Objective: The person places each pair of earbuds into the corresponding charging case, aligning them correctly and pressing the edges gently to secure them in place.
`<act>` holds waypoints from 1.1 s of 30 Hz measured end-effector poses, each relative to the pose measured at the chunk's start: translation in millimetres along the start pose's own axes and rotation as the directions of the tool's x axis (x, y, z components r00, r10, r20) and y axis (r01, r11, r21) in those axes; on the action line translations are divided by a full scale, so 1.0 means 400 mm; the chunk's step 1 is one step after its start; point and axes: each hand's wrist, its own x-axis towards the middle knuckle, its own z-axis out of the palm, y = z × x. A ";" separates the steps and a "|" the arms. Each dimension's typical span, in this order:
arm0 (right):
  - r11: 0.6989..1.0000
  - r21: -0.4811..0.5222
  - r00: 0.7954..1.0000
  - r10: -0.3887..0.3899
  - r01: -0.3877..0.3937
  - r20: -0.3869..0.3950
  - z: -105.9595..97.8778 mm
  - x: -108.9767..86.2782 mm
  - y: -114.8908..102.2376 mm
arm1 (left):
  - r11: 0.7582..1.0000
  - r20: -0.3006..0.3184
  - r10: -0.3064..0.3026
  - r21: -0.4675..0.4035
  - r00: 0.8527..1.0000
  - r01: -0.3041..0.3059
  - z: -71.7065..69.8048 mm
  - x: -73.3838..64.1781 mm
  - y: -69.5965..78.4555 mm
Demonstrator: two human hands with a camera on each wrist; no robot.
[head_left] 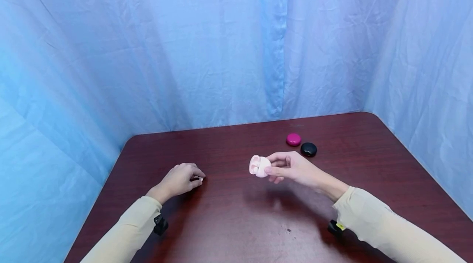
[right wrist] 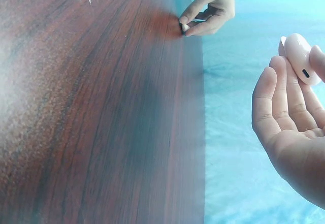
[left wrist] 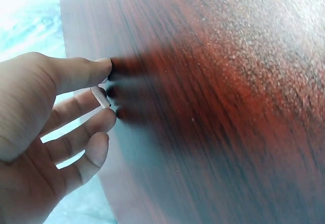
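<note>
My right hand [head_left: 292, 167] holds a pale pink earbud case [head_left: 264, 167] above the table, fingers and thumb on its rounded body. The case's lid [head_left: 253, 163] stands open toward the left, and a dark charging port shows on the case [right wrist: 299, 54] in the right wrist view. Further left, my left hand [head_left: 181, 178] pinches a small white earbud [head_left: 201, 179] at the tabletop. In the left wrist view the earbud's stem [left wrist: 101, 97] shows between thumb and fingers; the rest is hidden by the fingers.
A magenta round case [head_left: 293, 139] and a black round case [head_left: 308, 149] lie side by side on the dark red-brown table [head_left: 221, 222], beyond the right hand. Pale blue curtains [head_left: 221, 49] hang round the table's back and sides.
</note>
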 end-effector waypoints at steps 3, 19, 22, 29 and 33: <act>1.000 0.000 1.000 0.003 -0.003 -0.002 0.000 0.001 0.000 | 0.999 0.005 -0.044 -0.002 0.999 0.044 0.001 -0.002 0.002; 1.000 -0.005 1.000 0.013 -0.013 -0.002 0.002 -0.002 0.004 | 0.985 0.004 -0.169 -0.019 0.986 0.169 0.007 -0.014 0.019; 1.000 -0.004 1.000 0.011 -0.011 0.001 0.003 -0.003 0.003 | 0.986 -0.011 -0.165 -0.024 0.986 0.165 0.012 -0.021 0.014; 1.000 -0.017 1.000 0.015 -0.015 -0.008 0.001 -0.002 0.001 | 0.987 -0.051 -0.158 -0.012 0.986 0.158 0.026 -0.022 0.000; 1.000 -0.023 1.000 0.020 -0.020 -0.011 0.000 -0.001 0.005 | 0.990 -0.062 -0.143 -0.013 0.988 0.143 0.022 -0.017 0.003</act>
